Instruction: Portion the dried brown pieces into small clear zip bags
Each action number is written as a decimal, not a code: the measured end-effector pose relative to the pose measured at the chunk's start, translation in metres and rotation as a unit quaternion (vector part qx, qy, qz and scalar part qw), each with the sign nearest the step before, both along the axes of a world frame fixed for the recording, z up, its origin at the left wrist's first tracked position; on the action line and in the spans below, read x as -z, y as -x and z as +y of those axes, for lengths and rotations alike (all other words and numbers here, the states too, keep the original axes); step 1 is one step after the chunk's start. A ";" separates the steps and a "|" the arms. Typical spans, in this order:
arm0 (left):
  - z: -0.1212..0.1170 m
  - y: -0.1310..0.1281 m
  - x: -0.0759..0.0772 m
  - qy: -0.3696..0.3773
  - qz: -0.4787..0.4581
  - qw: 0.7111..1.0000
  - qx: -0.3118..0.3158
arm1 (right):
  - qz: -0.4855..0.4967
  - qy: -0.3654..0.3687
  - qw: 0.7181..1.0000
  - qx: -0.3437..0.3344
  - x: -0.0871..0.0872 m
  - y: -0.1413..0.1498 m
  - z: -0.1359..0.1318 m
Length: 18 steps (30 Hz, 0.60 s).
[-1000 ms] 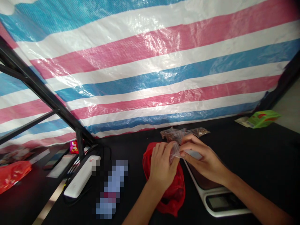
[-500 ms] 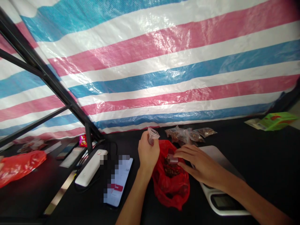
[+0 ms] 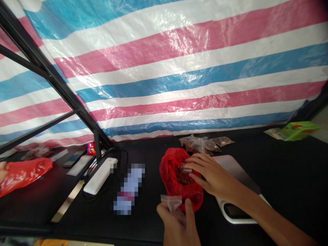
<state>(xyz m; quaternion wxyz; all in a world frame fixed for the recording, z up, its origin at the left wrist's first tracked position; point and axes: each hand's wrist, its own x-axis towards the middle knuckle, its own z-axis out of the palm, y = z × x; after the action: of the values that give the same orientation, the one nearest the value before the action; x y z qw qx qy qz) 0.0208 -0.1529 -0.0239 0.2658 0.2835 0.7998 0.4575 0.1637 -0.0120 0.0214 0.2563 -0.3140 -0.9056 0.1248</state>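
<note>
My left hand is closed around a small clear zip bag, its top edge sticking up in front of the red bag. A red plastic bag stands with its mouth open and small brown pieces inside; I cannot tell what kind they are. Over its mouth, my right hand grips a small clear cup between thumb and fingers, tilted on its side among the brown pieces. Beneath my right forearm lies a white kitchen scale, partly covered.
Several filled clear bags lie behind the red bag. A phone and a white power bank with black cable are on the left. At far left, another person's hand touches a red bag. A green packet lies far right.
My left hand has come down and towards me with the zip bag, from behind the red bag to its near side. My right hand stays at the red bag's mouth with the cup.
</note>
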 end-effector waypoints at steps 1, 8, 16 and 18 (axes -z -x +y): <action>0.009 -0.004 -0.001 -0.003 0.003 1.000 0.004 | -0.002 -0.001 1.000 0.003 0.001 0.001 0.000; 0.073 0.005 -0.014 -0.184 -0.022 0.982 0.042 | -0.003 0.020 1.000 -0.012 0.005 0.003 0.003; 0.076 0.057 -0.022 -0.205 -0.131 0.964 0.104 | -0.094 0.009 0.992 0.089 0.010 0.018 0.020; 0.075 0.067 -0.025 -0.198 -0.131 0.967 0.098 | -0.099 0.012 0.993 0.062 0.007 0.023 0.025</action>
<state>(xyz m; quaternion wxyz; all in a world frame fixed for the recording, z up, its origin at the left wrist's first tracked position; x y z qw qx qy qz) -0.0467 -0.0782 0.0008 0.3502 0.3451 0.6201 0.6113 0.1407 0.0131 0.0143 0.1690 -0.3831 -0.9039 0.0879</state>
